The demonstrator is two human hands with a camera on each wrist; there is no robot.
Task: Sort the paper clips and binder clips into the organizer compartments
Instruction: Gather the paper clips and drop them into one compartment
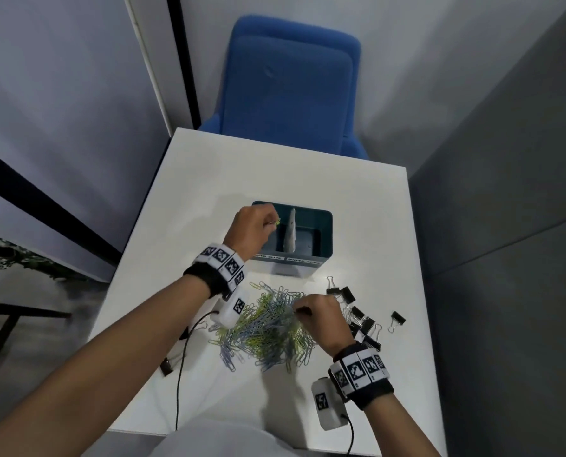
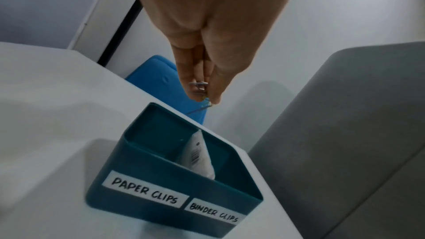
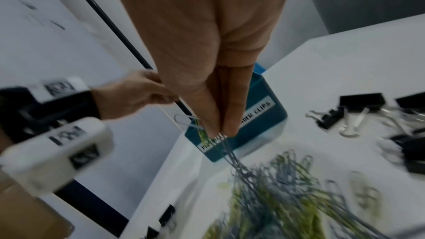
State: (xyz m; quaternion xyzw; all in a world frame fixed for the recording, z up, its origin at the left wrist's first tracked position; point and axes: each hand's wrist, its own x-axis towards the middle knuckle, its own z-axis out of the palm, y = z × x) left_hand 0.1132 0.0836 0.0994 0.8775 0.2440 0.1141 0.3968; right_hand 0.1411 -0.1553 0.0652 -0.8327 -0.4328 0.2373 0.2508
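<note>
Barely begun: left hand pinches a clip over the organizer; right hand pinches clips from the pile; binder clips lie unsorted toward the worktop's right edge.

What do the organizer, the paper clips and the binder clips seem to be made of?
Organizer: likely moulded plastic, teal, matte, rounded corners.
Paper clips: bent wire, seemingly coated in blue and green.
Binder clips: probably black painted metal, with shiny wire handles.
</note>
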